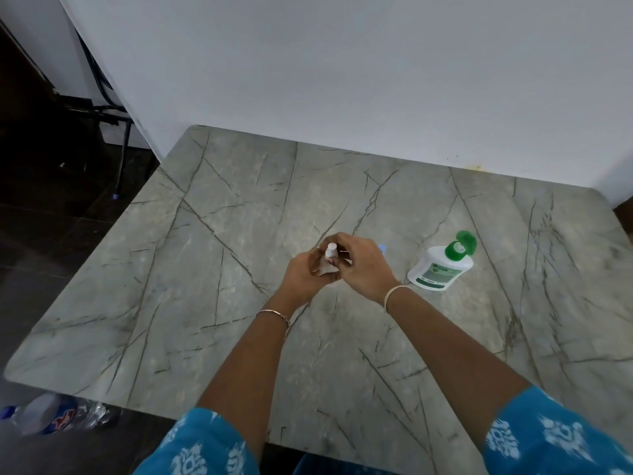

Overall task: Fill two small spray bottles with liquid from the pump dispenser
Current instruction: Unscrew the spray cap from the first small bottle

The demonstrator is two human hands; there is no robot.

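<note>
Head view: both forearms reach in from 6 o'clock, out of blue patterned sleeves [205, 443], and meet over the middle of the marble-patterned table [171, 269]. There is a thin bracelet on each wrist.

The left hand [303, 274] comes from 7 o'clock with its palm turned inward. Its fingers are curled round the lower body of the small spray bottle [331, 250] and hold it upright just above the tabletop. The right hand [361, 265] comes from 5 o'clock with its back to the camera. Its fingers are bent inward, and the thumb and forefinger pinch the bottle just beneath its white head. The hands hide most of the bottle, so I cannot tell what is in it.

At 3 o'clock from the hands, well apart from them, the pump dispenser [440, 267] stands on the table. It has a white body with a green label and a green top. The body is opaque, so its level cannot be seen.

A small blue object [382, 248] shows just past the right knuckles, too blurred to identify.

At 8 o'clock, off the table edge, a clear plastic bottle [51, 414] lies on the dark floor.
</note>
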